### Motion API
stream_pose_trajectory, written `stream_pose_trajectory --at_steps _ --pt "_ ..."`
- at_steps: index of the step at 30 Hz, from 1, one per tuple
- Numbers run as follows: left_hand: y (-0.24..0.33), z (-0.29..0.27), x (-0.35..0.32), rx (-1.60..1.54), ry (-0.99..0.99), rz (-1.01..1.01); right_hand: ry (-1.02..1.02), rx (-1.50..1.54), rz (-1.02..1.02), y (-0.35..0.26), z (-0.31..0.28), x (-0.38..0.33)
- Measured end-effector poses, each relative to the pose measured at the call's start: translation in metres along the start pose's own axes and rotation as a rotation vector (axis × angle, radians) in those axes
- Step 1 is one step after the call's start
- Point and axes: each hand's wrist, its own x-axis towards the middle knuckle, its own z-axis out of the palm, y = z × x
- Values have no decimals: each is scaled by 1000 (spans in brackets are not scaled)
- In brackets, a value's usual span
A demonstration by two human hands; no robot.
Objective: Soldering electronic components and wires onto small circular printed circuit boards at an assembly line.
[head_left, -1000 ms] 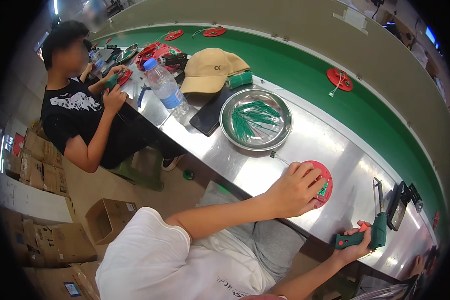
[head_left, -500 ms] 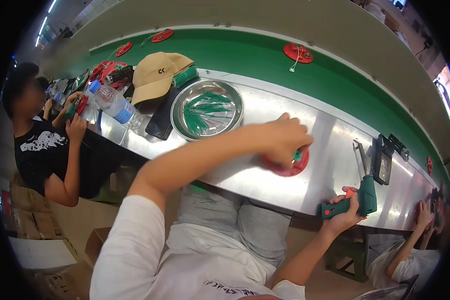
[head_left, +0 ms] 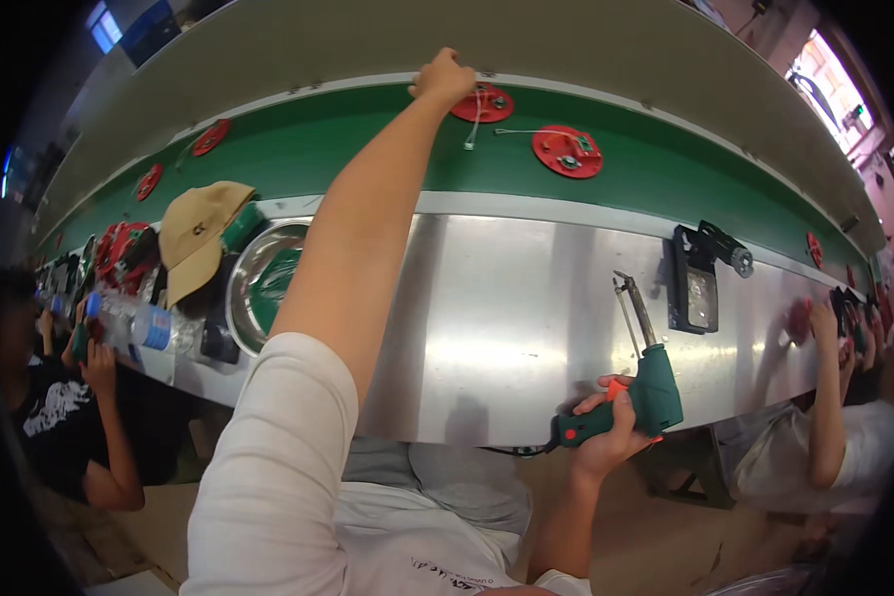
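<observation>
Left hand (head_left: 445, 77) is stretched far across the steel desk (head_left: 507, 298) to the green conveyor belt (head_left: 368, 149), fingers curled down on the left edge of a red disc (head_left: 483, 103) with white wires trailing from it; whether the fingers actually pinch the disc cannot be told. A second red disc (head_left: 566, 151) lies on the belt just right of the first, apart from it. Right hand (head_left: 606, 437) is at the near edge of the desk, well apart from the belt, closed around the grip of a green soldering gun (head_left: 638, 392) whose metal tip points up toward the belt. Between gun and belt, to the right, a black holder (head_left: 695, 283) rests on the desk. Left of the outstretched arm: a steel bowl (head_left: 263, 288), a tan cap (head_left: 201, 233), a water bottle (head_left: 134, 323). Other people sit at both ends of the desk.
</observation>
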Motion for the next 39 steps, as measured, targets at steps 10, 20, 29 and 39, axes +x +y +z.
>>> stream_pose_trajectory --at_steps 10,20,29,39 --pt "-10 52 30 124 -247 80 88 -8 -2 4 -1 -4" --pt "-8 -76 -70 54 -719 615 34 -19 8 1 0 4" --pt "-59 -160 -288 205 -778 1038 6 -2 -79 4 2 4" --pt "-164 -264 -301 254 -70 621 11 -23 -47 6 -1 4"
